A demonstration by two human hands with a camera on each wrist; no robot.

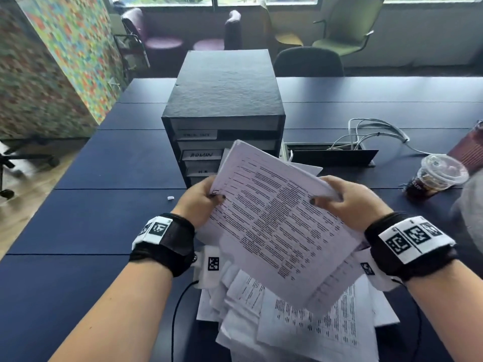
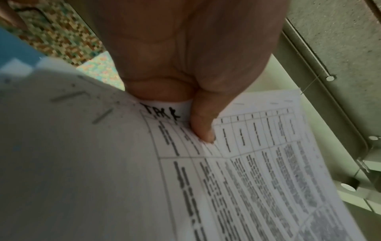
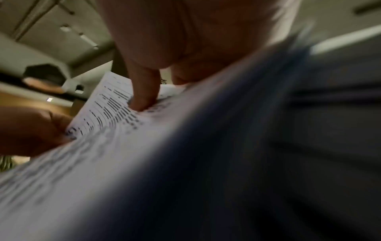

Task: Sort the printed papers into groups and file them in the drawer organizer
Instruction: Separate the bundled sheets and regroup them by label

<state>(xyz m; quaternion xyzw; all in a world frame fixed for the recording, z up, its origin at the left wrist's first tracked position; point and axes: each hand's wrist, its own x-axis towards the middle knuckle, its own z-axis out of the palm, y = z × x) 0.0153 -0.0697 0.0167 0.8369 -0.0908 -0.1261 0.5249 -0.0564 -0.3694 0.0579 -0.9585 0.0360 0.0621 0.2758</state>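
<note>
A sheaf of printed papers [image 1: 274, 218] is held up tilted over the dark blue table [image 1: 91, 218]. My left hand [image 1: 206, 199] pinches its left edge, thumb on top, near handwritten letters [image 2: 163, 112]. My right hand [image 1: 342, 199] grips the right edge, thumb [image 3: 142, 96] pressed on the print. Below them a loose pile of printed sheets [image 1: 300, 322] lies at the table's near edge. The black drawer organizer [image 1: 224, 100] stands straight ahead, with labelled drawer fronts [image 1: 201, 154] partly hidden behind the sheaf.
A plastic iced-coffee cup [image 1: 436, 176] lies on the right of the table. White cables [image 1: 373, 137] rise from an open cable tray [image 1: 332, 155] beside the organizer. A small white scrap [image 1: 170, 197] lies left of my hand. Chairs [image 1: 342, 27] stand beyond the table.
</note>
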